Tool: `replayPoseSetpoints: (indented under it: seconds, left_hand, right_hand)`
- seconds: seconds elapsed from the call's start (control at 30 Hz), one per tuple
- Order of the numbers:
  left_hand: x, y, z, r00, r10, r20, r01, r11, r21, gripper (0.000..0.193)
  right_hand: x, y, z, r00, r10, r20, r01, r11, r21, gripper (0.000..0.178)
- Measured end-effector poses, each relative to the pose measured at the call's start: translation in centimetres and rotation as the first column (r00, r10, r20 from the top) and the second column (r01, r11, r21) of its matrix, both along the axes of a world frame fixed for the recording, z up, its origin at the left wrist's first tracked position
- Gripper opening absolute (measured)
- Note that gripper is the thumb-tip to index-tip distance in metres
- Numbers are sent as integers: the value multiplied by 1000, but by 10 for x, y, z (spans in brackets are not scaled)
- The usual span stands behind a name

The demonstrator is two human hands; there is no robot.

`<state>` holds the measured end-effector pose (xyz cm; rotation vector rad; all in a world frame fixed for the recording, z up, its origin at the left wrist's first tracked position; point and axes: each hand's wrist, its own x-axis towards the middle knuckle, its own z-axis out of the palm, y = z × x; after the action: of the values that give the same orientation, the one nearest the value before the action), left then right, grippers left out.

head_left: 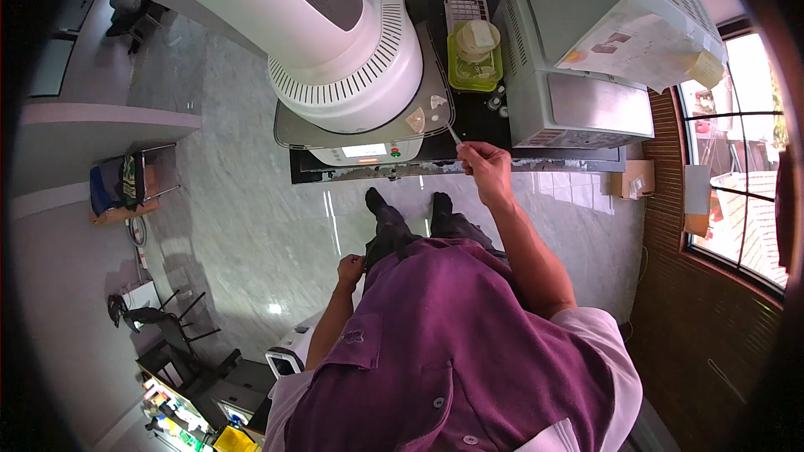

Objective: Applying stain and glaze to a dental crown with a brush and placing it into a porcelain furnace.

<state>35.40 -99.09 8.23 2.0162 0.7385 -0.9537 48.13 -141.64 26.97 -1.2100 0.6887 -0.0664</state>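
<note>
My right hand (pixel 486 169) is closed around slim metal tweezers (pixel 454 133), reaching over the front edge of the black counter. Their tip is at the right rim of a grey tray-like shelf (pixel 335 136) around a tall white furnace-like machine (pixel 352 75). Just left of the tip lie small whitish pieces (pixel 436 102) and a pale, wedge-shaped piece (pixel 416 120). Beside my thigh hangs my left hand (pixel 351 269), its fingers curled in; anything inside them is hidden.
A yellow-green basket (pixel 475 75) with pale round dishes stands right of the machine, near small dark-and-silver knobs or weights (pixel 497 102). Farther right is a big grey boxy appliance (pixel 578 105). A cardboard box (pixel 636 180) sits by the wall. Below the counter is grey tiled floor (pixel 276 234).
</note>
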Motion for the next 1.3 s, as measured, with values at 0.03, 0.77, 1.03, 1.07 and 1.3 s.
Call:
replayPoseSetpoints:
  seconds: [0.03, 0.77, 1.03, 1.07, 1.3]
  left_hand:
    - [1, -2, 2, 1000, -17, 15, 17, 1000, 3, 27]
    - [-1, -4, 2, 999, -31, 24, 30, 999, 18, 29]
    - [0, 1, -1, 999, -37, 31, 36, 999, 8, 28]
    - [-1, 1, -1, 999, -32, 35, 32, 999, 12, 28]
    - [3, -3, 5, 1000, -23, 15, 22, 1000, 7, 28]
  right_hand:
    - [1, -4, 0, 1000, -1, 0, 1, 1000, -1, 15]
    - [1, -1, 2, 999, -42, 25, 42, 999, 4, 16]
    - [-1, -1, 1, 1000, -1, 25, 0, 1000, 28, 16]
    - [-1, -1, 3, 1000, 0, 25, 0, 1000, 28, 16]
    - [-1, 0, 7, 1000, -30, 8, 30, 999, 34, 15]
